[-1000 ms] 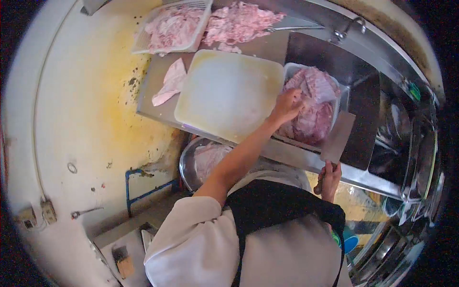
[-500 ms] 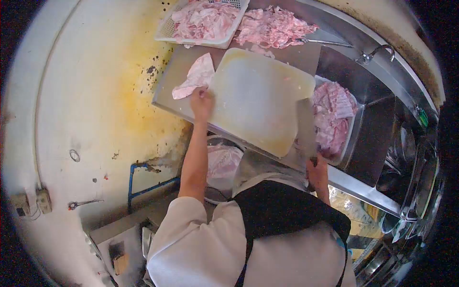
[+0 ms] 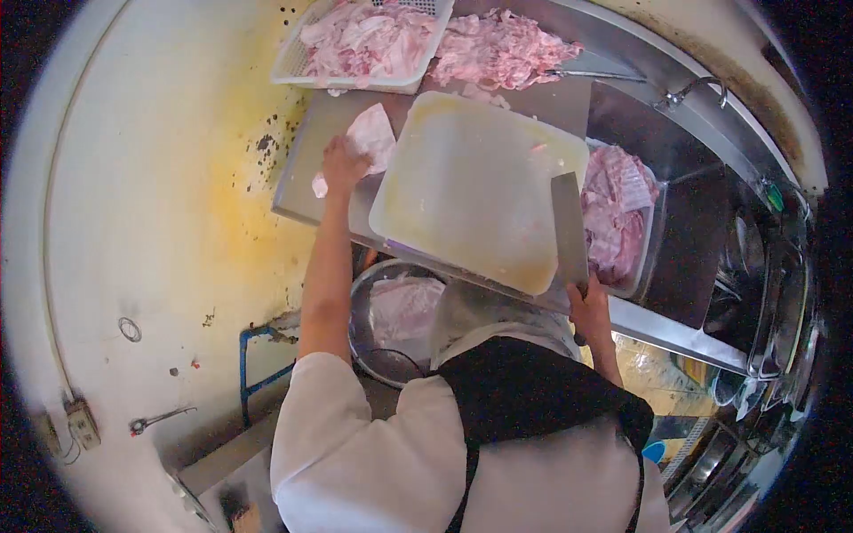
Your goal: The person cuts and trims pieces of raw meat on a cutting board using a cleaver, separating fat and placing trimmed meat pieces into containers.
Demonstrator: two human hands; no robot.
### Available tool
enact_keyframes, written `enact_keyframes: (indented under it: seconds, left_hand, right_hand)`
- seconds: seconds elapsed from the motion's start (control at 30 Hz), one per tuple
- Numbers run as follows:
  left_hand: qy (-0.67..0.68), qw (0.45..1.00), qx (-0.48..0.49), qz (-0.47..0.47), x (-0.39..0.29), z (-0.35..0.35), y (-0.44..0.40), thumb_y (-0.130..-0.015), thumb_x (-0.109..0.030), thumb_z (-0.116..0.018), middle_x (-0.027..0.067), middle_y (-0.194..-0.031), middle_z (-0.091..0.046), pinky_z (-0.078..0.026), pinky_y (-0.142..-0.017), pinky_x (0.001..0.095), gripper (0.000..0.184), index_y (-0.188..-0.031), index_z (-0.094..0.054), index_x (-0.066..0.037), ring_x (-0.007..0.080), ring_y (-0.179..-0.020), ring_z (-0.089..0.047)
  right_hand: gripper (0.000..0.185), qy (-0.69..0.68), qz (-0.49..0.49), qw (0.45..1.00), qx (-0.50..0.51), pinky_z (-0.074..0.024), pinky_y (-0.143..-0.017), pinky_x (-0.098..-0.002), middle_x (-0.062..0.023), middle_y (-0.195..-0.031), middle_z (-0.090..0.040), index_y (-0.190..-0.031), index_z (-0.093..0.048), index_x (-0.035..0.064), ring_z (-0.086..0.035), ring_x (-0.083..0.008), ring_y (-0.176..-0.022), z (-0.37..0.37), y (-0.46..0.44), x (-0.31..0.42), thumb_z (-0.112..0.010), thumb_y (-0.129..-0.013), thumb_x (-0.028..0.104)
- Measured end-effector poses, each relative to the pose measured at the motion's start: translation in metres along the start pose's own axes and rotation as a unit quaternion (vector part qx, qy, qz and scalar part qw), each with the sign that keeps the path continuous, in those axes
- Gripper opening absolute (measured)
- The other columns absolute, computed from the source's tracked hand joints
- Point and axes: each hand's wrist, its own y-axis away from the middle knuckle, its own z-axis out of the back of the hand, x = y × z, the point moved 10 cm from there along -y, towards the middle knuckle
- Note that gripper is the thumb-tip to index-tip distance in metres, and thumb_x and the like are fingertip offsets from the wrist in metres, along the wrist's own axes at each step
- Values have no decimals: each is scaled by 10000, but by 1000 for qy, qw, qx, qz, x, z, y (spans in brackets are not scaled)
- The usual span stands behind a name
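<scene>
Head view: the left hand [image 3: 345, 163] lies over a pale piece of meat [image 3: 373, 138] on the metal counter [image 3: 302, 173], just left of the cutting board [image 3: 475, 178] — its fingers bend down onto the meat, but whether they pinch it or only press on it I cannot tell. The right hand [image 3: 588, 306] has its fingers wrapped around the handle of a cleaver [image 3: 569, 218], blade pointing away from the body along the board's right edge. Slick meat probably calls for a full-hand hold rather than fingertips alone — and the blade is best kept well apart from the left hand. Farther out, meat fills a white tub [image 3: 650, 233] to the right, a basket [image 3: 373, 84] and a loose heap [image 3: 502, 49] beyond the board; a bowl [image 3: 362, 311] below holds more.
</scene>
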Motion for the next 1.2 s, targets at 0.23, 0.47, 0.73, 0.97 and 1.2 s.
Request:
enact_keyframes:
  seconds: [0.23, 0.47, 0.73, 0.97, 1.2]
  left_hand:
    - [-104, 989, -37, -93, -29, -46, -64, -776, -180, -609, 227, -1030, -653, -471, -884, 485, 313, -1034, -616, -5, 406, -1028, -597]
    - [276, 960, 15, 36, -69, 21, -71, -823, -128, -658, 127, -876, -692, -499, -732, 389, 166, -956, -664, -29, 245, -836, -649]
    - [174, 979, -57, -93, -11, 73, -126, -851, -141, -629, 189, -1189, -625, -460, -939, 395, 406, -1231, -575, -11, 305, -1127, -581]
    - [-23, 986, -46, -157, 36, -3, 81, -786, -182, -611, 208, -1384, -500, -366, -1042, 557, 574, -1344, -517, -88, 459, -1253, -457]
    - [233, 967, 14, 104, 151, -31, 48, -911, -232, -586, 94, -1013, -636, -496, -777, 375, 319, -1190, -592, -77, 239, -887, -600]
  right_hand:
    - [360, -45, -71, 996, 41, -476, -667, -437, -222, -870, -621, -1216, -500, -29, -606, -364, -780, 10, -5, 27, -594, -936, 177]
    - [323, -93, -135, 986, 37, -496, -708, -483, -292, -881, -652, -1129, -493, -51, -643, -460, -822, 0, 11, 16, -602, -931, 180]
    - [270, -96, -161, 981, 40, -491, -678, -459, -265, -856, -655, -1070, -493, -36, -658, -417, -803, 10, 9, 37, -589, -933, 177]
    - [340, -87, -134, 987, -14, -510, -726, -448, -245, -894, -676, -1177, -489, -30, -674, -391, -830, -3, 14, 12, -584, -930, 184]
    - [355, -137, -99, 985, 43, -490, -783, -479, -274, -970, -649, -1166, -500, -41, -641, -435, -900, 9, -7, 32, -593, -916, 194]
